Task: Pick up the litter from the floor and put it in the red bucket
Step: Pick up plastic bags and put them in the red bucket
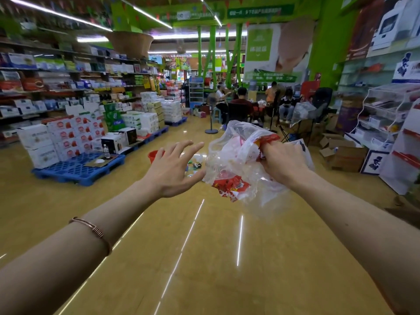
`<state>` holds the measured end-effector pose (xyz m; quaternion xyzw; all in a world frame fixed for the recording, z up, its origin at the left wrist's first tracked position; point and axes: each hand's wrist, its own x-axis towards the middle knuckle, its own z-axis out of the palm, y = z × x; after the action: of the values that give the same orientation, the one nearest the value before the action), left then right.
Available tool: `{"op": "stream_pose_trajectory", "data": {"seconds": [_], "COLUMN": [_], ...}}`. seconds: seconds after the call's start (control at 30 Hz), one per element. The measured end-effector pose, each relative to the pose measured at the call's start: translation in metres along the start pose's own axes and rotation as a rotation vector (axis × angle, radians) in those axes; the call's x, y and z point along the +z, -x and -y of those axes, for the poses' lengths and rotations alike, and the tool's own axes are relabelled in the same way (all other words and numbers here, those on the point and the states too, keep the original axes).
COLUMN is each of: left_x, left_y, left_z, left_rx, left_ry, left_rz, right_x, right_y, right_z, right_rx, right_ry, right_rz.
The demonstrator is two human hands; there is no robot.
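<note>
My right hand (pixel 281 162) grips a bundle of litter (pixel 236 162): clear plastic bags and red-and-white wrappers, held up in the air at chest height. My left hand (pixel 175 169) is spread open just left of the bundle, fingers straight, holding nothing. The red bucket (pixel 153 155) stands on the floor farther ahead, mostly hidden behind my left hand. More litter (pixel 195 165) lies scattered on the floor to the right of the bucket, partly hidden by my hand and the bundle.
A blue pallet (pixel 77 167) stacked with boxes lines the left of the aisle. Open cardboard boxes (pixel 341 153) and clear display racks (pixel 384 114) stand at the right. Several people sit at the far end near a standing fan (pixel 211 114). The shiny tan floor (pixel 204 246) stretches ahead.
</note>
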<state>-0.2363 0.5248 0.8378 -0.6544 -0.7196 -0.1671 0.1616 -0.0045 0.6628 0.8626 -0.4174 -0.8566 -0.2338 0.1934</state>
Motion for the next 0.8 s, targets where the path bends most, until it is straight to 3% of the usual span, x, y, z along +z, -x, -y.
{"op": "stream_pose_trajectory", "data": {"seconds": [0.33,0.8], "left_x": [0.070,0.161], "left_y": [-0.182,-0.325], "left_z": [0.065,0.173], "left_rx": [-0.149,-0.265], "left_ry": [-0.024,0.011], "left_rz": [-0.029,-0.045], "right_x": [0.115,0.253], "right_y": [-0.209,-0.375], "right_z": [-0.034,-0.021], "right_rx": [-0.090,-0.146], "right_ry": [-0.096,-0.111], "right_rz": [-0.024,0.038]}}
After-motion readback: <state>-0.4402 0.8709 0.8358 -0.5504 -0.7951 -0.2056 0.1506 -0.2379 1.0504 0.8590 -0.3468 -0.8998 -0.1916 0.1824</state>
